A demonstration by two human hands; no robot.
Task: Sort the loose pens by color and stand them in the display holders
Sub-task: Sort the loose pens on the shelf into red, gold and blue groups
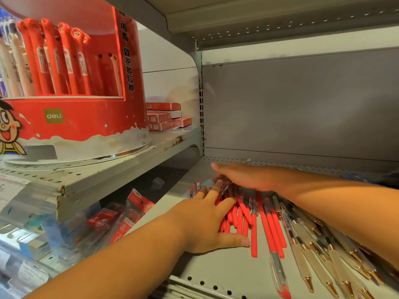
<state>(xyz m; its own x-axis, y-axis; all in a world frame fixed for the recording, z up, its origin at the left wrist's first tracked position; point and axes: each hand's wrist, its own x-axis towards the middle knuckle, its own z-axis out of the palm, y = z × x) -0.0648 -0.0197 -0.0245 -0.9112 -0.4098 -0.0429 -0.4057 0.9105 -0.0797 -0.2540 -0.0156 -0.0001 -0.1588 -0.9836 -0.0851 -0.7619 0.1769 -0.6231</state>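
Observation:
Several loose red pens point(267, 225) lie in a heap on the grey shelf point(216, 268). To their right lie several cream pens with gold tips point(319, 253). My left hand point(207, 221) lies flat on the left side of the red heap, fingers straight and thumb spread out. My right hand point(241, 175) reaches across from the right and curls over the far ends of the red pens, with some of them under its fingers. A round red display holder point(75, 83) stands on the upper left shelf, with red and cream pens upright in it.
Small red boxes point(166, 117) are stacked behind the holder. Packaged goods point(121, 216) hang on the lower level at left. The shelf's back panel point(302, 108) is close behind the pens, and another shelf runs overhead.

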